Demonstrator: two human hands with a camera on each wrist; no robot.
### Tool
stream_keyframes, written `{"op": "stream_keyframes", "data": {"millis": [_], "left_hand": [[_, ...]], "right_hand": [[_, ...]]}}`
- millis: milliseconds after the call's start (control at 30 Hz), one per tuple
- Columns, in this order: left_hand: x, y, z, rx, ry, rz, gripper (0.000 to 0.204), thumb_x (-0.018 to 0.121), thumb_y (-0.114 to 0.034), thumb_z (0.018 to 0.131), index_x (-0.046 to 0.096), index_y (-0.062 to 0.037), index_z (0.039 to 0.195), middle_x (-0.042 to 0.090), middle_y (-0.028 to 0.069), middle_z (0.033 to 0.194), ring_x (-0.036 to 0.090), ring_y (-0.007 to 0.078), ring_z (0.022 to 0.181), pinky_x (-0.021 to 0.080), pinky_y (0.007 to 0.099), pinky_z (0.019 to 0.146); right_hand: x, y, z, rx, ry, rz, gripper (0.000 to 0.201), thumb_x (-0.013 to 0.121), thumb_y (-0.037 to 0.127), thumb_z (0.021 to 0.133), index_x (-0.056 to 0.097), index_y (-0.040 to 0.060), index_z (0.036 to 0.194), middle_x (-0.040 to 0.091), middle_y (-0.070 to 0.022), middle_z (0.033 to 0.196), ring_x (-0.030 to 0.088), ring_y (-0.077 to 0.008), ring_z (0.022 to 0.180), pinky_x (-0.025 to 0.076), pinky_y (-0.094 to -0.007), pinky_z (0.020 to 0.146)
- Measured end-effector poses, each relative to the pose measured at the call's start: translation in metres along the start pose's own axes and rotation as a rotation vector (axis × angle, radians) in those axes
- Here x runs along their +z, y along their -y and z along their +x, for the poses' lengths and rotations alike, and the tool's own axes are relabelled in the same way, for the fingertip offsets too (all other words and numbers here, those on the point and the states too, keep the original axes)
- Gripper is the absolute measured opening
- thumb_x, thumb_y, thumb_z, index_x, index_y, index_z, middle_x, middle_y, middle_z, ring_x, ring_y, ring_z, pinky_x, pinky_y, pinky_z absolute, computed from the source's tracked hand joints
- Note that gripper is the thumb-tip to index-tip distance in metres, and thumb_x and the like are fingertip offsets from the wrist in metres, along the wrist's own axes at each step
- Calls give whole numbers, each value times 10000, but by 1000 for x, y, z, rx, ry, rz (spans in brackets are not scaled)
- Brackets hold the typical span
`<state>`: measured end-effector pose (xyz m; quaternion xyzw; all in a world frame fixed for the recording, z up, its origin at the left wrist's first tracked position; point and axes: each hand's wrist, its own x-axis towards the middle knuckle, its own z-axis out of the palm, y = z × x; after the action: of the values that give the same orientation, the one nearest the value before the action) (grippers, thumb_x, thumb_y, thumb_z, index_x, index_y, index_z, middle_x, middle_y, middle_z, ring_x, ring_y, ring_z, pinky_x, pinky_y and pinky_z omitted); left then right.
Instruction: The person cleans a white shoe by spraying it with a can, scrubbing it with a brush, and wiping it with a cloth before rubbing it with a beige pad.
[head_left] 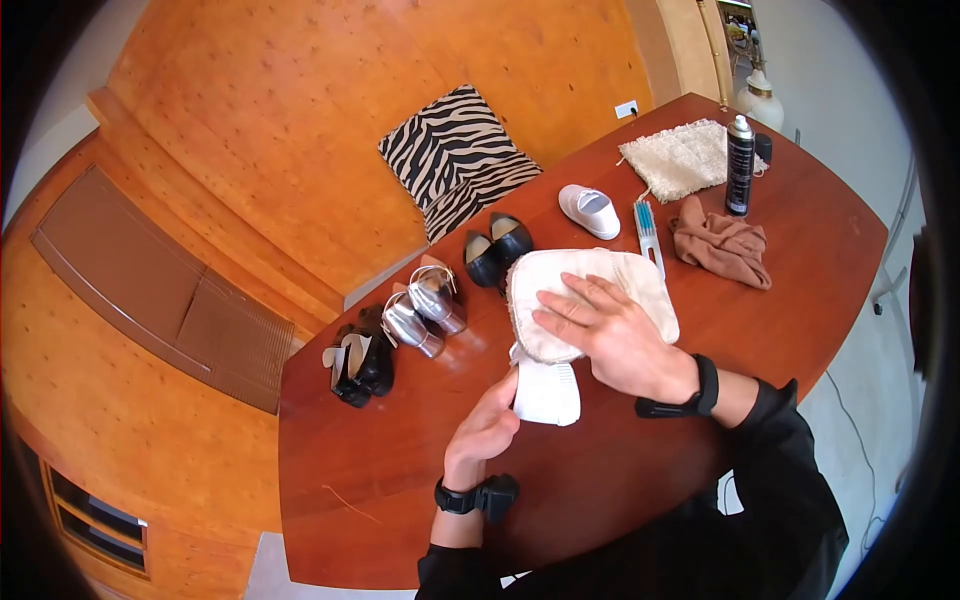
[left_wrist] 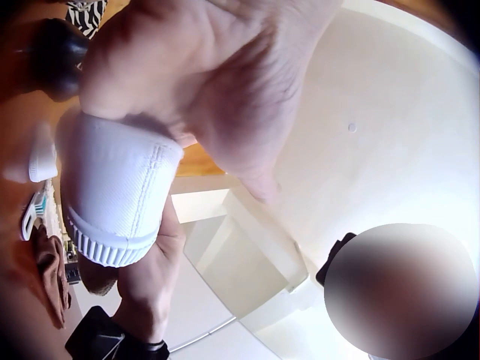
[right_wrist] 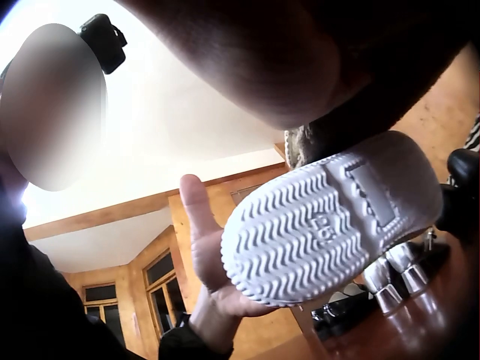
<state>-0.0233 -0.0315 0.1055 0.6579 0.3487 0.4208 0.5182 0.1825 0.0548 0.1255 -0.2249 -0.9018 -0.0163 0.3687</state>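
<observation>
In the head view, the left hand (head_left: pixel 485 428) holds a white shoe (head_left: pixel 547 393) over the table, its fingers partly hidden by the shoe. The right hand (head_left: pixel 632 345) lies with spread fingers on a cream fleece-edged pad (head_left: pixel 540 285), which covers part of the shoe. The right wrist view shows the patterned sole (right_wrist: pixel 300 232) tilted toward the camera, with the left thumb raised beside it. White fabric and a ribbed sole edge of the shoe (left_wrist: pixel 116 187) show near the left palm (left_wrist: pixel 217 90) in the left wrist view.
Beyond the hands stand black shoes (head_left: pixel 360 365), silver heels (head_left: pixel 433 295), black flats (head_left: pixel 510 236) and another white shoe (head_left: pixel 590 210). Farther right are a blue-bristled brush (head_left: pixel 648 235), brown cloth (head_left: pixel 725 245), fluffy cream cloth (head_left: pixel 680 160) and a black spray can (head_left: pixel 739 170).
</observation>
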Motion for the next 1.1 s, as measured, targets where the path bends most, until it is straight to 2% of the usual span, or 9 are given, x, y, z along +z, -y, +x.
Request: {"op": "stream_keyframes", "data": {"millis": [67,167,267,433,600,800,867,900,1100], "left_hand": [[-3,-2,-2,-101,20,-13,1142,427,-789,687,189,81,1388,346,147,1390,351,220,1281,317,382,1040],[-2,-4,-9,-72,-43,-93,1109,380,-789,721,234,102,1365,364,147,1374,354,209,1263,297,322,1037],[-5,-4,-15,-104,-47,-154,1112,384,-789,716,223,94,1371,358,149,1383,345,212,1273,292,331,1048],[-3,-3,-12,-98,-35,-174,1119,412,-790,706,232,94,1369,374,133,1371,358,204,1261,303,325,1037],[1,-10,-4,-114,42,-86,1117,416,-798,703,271,98,1354,394,115,1348,384,194,1229,317,311,1013],[-6,2,-15,-144,40,-93,1069,439,-757,740,263,98,1358,381,122,1356,376,200,1240,319,313,1012],[-5,4,-21,-203,-91,-116,1048,490,-712,752,229,92,1371,345,135,1389,338,218,1279,309,331,1032],[-5,4,-21,-206,-87,-115,1048,490,-712,752,229,92,1371,345,135,1389,338,218,1279,309,331,1032],[-4,4,-18,-151,-62,-236,1040,529,-677,755,198,84,1381,306,150,1417,311,239,1305,294,354,1054]], "right_hand": [[-11,12,-2,-33,37,30,556,569,-26,635,561,69,1183,508,-105,1288,441,-318,1220,350,-451,1013],[-26,30,-7,-114,84,104,525,579,15,645,569,64,1168,506,-102,1287,447,-318,1214,350,-443,1015],[-30,40,-11,-228,57,157,457,581,71,679,586,75,1136,538,-91,1231,480,-318,1171,364,-442,1003],[-23,28,-7,-214,16,124,447,567,52,684,595,97,1128,558,-74,1214,487,-292,1172,374,-443,1000],[-2,-1,-1,-49,44,14,522,564,3,651,578,92,1166,535,-80,1258,477,-291,1186,362,-424,1011],[-19,25,-9,-189,112,176,442,563,29,672,583,68,1112,538,-87,1234,471,-291,1185,367,-396,1001],[-24,33,-12,-204,124,201,500,591,34,651,567,83,1149,522,-85,1256,466,-294,1191,364,-411,1008],[-26,37,-13,-223,138,226,562,619,39,631,551,98,1185,507,-83,1278,460,-297,1198,360,-426,1015],[-24,37,-12,-256,85,203,448,600,81,676,594,105,1123,525,-55,1254,473,-278,1182,367,-424,1006]]}}
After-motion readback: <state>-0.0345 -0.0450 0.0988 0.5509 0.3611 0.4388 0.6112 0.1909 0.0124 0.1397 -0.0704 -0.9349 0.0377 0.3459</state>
